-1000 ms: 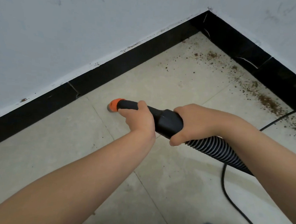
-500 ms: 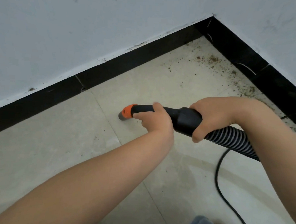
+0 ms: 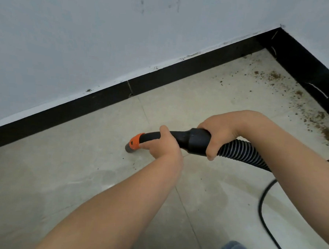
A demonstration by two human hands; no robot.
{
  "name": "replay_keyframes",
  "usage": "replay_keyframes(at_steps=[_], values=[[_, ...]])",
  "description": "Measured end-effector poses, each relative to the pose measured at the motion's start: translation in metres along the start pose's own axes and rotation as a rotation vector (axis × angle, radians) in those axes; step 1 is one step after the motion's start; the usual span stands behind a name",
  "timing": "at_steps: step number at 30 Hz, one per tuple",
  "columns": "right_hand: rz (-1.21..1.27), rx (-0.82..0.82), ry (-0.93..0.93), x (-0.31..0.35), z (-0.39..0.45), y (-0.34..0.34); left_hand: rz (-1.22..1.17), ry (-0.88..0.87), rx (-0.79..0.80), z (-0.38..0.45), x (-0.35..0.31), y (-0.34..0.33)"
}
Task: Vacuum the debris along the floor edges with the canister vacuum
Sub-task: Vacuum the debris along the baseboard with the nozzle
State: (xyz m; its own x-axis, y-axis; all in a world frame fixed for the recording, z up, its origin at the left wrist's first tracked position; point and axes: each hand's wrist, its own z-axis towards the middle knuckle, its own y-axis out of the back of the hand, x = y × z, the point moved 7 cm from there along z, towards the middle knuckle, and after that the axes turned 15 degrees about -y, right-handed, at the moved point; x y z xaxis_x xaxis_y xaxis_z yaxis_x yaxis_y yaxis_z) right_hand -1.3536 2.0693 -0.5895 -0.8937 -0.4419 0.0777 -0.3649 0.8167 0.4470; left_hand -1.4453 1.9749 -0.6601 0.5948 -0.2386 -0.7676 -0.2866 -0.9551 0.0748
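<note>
Both hands, left [image 3: 161, 143] and right [image 3: 219, 133], clamp the nozzle [image 3: 135, 142]; far-right debris [image 3: 323, 125] risks being missed; cord [image 3: 265, 221] may snag.

1. My left hand [image 3: 161, 143] grips the front of the vacuum nozzle [image 3: 180, 139]; my right hand [image 3: 219, 133] grips it further back, to the right, where the ribbed hose [image 3: 240, 154] joins.
2. Nozzle tip [image 3: 132, 144] points left and down, touching the floor [image 3: 62, 176], apart from the baseboard [image 3: 96, 103] behind it.
3. Hose runs right, under my right forearm.
4. Power cord [image 3: 265, 217] lies on the floor, right of my left forearm, below the hose.
5. Debris [image 3: 323, 129] lies along the right-hand baseboard, well right of the tip, toward the corner [image 3: 276, 40].
6. Wall [image 3: 88, 34] stands above the baseboard.
</note>
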Motion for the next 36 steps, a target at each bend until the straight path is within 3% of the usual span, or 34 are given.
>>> replay_keyframes(at_steps=[8, 16, 22, 29, 33, 36], values=[[-0.063, 0.186, -0.029, 0.004, -0.001, -0.011, -0.091, 0.05, -0.037, -0.008, 0.02, 0.015], [0.015, 0.123, -0.167, -0.051, -0.029, -0.002, -0.116, 0.111, 0.1, -0.05, 0.031, -0.03], [0.131, 0.017, -0.261, -0.091, -0.044, -0.009, -0.01, 0.049, 0.303, -0.067, 0.032, -0.071], [0.243, 0.004, -0.359, -0.135, -0.068, -0.03, 0.03, 0.119, 0.492, -0.108, 0.053, -0.098], [0.231, 0.021, -0.376, -0.145, -0.073, -0.036, 0.057, 0.139, 0.489, -0.115, 0.062, -0.098], [0.21, -0.028, -0.349, -0.138, -0.067, -0.035, 0.109, 0.053, 0.475, -0.103, 0.057, -0.097]])
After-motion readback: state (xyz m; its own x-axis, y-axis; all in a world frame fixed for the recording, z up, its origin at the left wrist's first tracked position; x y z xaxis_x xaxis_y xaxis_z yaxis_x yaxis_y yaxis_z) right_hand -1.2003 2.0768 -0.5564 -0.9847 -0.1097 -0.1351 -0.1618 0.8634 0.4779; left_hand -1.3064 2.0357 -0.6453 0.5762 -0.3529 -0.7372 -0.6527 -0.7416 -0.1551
